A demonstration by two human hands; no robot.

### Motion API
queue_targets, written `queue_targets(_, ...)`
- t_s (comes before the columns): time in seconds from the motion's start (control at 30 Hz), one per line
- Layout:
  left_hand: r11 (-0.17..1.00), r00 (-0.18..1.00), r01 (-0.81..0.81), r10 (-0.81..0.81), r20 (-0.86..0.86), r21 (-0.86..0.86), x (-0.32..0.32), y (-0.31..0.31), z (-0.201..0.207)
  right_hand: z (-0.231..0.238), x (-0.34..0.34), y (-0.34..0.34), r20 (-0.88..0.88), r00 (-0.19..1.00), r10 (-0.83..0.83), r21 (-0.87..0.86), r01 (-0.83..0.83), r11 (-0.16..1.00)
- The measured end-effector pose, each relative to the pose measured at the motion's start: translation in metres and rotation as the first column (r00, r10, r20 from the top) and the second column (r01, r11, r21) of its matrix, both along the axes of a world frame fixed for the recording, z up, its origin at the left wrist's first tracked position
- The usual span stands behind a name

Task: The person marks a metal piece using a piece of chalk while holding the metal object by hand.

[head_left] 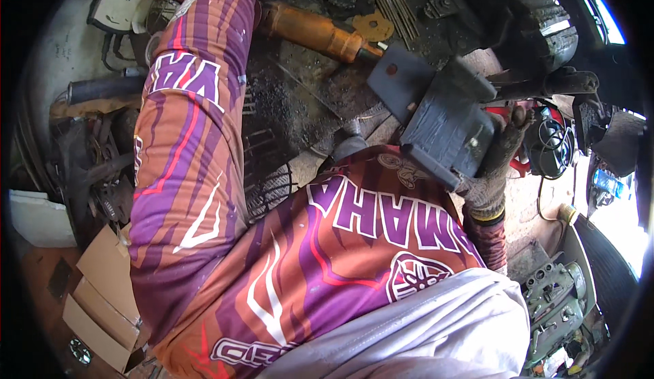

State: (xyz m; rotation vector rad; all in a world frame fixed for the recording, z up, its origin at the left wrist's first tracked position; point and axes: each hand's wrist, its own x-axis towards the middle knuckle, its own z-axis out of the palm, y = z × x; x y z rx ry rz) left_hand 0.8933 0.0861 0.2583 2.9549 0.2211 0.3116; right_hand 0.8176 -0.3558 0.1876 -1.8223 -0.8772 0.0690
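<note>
My right hand [496,168], in a dirty knitted glove with a yellow-edged cuff, is closed around the side of a black boxy thing [449,130]. Its exact kind is unclear. A flat dark plate [400,79] with a small round mark lies at its far left, and the box hides part of my fingers. Just beyond the plate lies a worn orange metal cylinder [310,30] with a short dark end. My left arm [194,127], in a patterned purple and orange sleeve, reaches past the top edge, where its hand is out of view.
Thin metal rods [394,3] lie beyond the orange cylinder. A wire grille [267,168] is beside my left sleeve. An open cardboard box [102,294] stands at lower left. At right are a red-and-black machine [550,144] with a cable and a grey metal casting [557,300].
</note>
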Motion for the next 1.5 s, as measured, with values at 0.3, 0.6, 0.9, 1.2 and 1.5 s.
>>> queue_targets(0.3,0.838,0.955,-0.055,0.203,0.217,-0.544,-0.031,-0.051,0.047,-0.008,0.045,-0.015,0.247,0.943,0.224,-0.043,-0.220,0.975)
queue_targets(0.6,0.342,0.774,-0.126,0.621,0.123,-0.931,-0.240,-0.265,-0.044,-0.047,0.038,-0.017,-0.427,0.689,0.586,0.245,-0.535,0.808)
queue_targets(0.9,-0.003,0.790,-0.211,0.589,-0.173,-0.977,-0.312,-0.350,-0.095,-0.070,-0.006,0.013,0.009,0.790,0.613,0.281,-0.591,0.757)
queue_targets(1.2,-0.046,0.690,0.037,0.723,-0.008,-0.998,-0.315,-0.323,-0.090,-0.049,-0.015,0.024,0.252,0.809,0.531,0.182,-0.578,0.795)
queue_targets(1.5,-0.363,0.728,0.027,0.646,-0.231,-0.931,-0.346,-0.266,-0.091,-0.025,0.078,0.071,-0.116,0.985,0.130,0.058,-0.124,0.991)
